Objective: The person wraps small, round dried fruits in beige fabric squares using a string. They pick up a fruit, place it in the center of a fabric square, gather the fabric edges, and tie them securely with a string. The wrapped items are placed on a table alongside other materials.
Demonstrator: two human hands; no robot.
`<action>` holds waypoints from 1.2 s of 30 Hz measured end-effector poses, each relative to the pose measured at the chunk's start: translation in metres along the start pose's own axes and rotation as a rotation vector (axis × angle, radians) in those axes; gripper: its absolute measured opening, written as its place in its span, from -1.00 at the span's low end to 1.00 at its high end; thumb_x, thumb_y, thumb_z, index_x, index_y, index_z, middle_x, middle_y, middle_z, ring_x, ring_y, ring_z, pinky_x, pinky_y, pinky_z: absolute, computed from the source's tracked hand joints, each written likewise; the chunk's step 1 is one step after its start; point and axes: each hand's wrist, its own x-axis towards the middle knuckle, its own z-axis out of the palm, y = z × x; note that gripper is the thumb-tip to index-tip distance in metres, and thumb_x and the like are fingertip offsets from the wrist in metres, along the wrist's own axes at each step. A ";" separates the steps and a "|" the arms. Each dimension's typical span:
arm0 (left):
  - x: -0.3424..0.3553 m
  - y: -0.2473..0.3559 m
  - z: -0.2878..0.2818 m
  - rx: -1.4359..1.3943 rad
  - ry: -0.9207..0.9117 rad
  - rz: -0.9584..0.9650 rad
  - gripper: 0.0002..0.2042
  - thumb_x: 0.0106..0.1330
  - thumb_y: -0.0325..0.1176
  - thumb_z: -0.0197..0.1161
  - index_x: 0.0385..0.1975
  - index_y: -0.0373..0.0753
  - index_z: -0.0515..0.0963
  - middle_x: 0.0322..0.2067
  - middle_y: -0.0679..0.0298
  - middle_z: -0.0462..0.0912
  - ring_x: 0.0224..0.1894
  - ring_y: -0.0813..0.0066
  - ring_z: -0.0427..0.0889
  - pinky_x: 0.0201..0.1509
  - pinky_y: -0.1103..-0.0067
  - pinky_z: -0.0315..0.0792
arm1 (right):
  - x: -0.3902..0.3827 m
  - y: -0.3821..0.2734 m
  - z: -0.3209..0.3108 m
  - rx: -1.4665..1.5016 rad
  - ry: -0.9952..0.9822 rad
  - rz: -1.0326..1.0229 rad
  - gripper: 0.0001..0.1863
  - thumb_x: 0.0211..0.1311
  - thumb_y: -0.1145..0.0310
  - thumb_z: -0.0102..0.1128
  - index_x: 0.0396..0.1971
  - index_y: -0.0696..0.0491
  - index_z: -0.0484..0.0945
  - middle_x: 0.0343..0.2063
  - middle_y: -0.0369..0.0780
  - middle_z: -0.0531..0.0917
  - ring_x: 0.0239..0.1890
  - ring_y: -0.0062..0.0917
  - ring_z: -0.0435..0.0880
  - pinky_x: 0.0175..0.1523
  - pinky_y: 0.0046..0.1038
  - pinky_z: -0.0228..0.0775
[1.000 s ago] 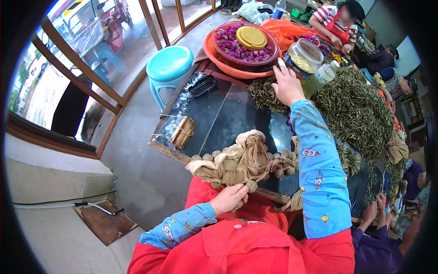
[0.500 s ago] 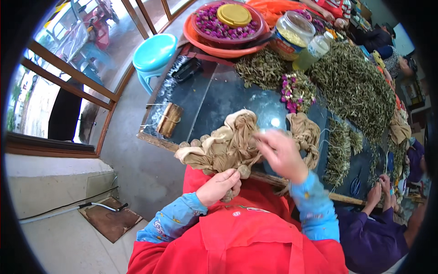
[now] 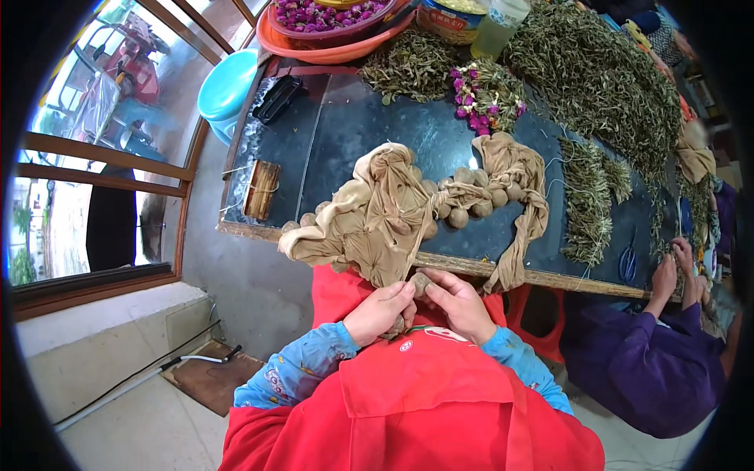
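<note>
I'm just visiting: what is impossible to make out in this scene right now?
All in the head view:
- Inside the lumpy brown cloth: hidden by the cloth itself.
- Between the left hand and right hand: partly hidden by their fingers.
- Jar: top cut off by the upper edge.
- Flower basin: far side cut off likewise.
- Co-worker's hands: what they hold is too small to tell.
</note>
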 end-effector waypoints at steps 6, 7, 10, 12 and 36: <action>0.013 -0.008 0.005 0.009 0.113 -0.083 -0.61 0.56 -0.01 -0.20 -0.35 -0.19 0.39 -0.56 0.36 0.47 -0.56 0.61 0.41 -0.50 0.69 0.29 | 0.017 0.018 0.002 0.211 -0.122 0.117 -0.66 0.48 0.17 -0.01 -0.13 0.17 0.53 -0.38 -0.24 0.63 -0.40 -0.55 0.62 -0.24 -0.49 0.50; 0.013 -0.006 0.006 -0.021 0.097 -0.108 -0.61 0.56 -0.01 -0.20 -0.35 -0.19 0.39 -0.56 0.35 0.47 -0.58 0.61 0.40 -0.51 0.69 0.28 | 0.020 0.023 -0.001 0.210 -0.118 0.115 -0.65 0.48 0.15 -0.01 -0.15 0.17 0.53 -0.40 -0.25 0.63 -0.44 -0.56 0.61 -0.28 -0.50 0.49; 0.020 -0.003 0.014 -0.056 0.123 -0.124 -0.60 0.56 0.00 -0.22 -0.33 -0.18 0.39 -0.56 0.36 0.45 -0.59 0.61 0.38 -0.50 0.69 0.29 | 0.024 0.026 -0.005 0.133 -0.095 0.110 -0.60 0.47 0.07 -0.01 -0.23 0.15 0.55 -0.52 -0.27 0.60 -0.56 -0.59 0.56 -0.42 -0.54 0.44; 0.027 -0.007 0.016 -0.094 0.137 -0.093 -0.61 0.56 0.01 -0.20 -0.32 -0.18 0.39 -0.53 0.36 0.45 -0.55 0.60 0.39 -0.46 0.66 0.32 | 0.027 0.028 -0.008 0.134 -0.075 0.131 -0.60 0.47 0.06 -0.01 -0.26 0.15 0.55 -0.54 -0.27 0.59 -0.57 -0.59 0.54 -0.44 -0.54 0.43; -0.045 0.063 0.001 0.933 -0.016 0.663 -0.84 0.36 -0.32 0.12 -0.32 -0.30 0.48 -0.51 0.05 0.57 -0.42 0.03 0.60 -0.37 0.23 0.46 | -0.030 -0.066 0.018 0.243 -0.577 0.154 -0.63 0.48 0.31 -0.04 0.21 0.03 0.28 -0.20 -0.15 0.61 -0.37 -0.48 0.58 -0.24 -0.47 0.39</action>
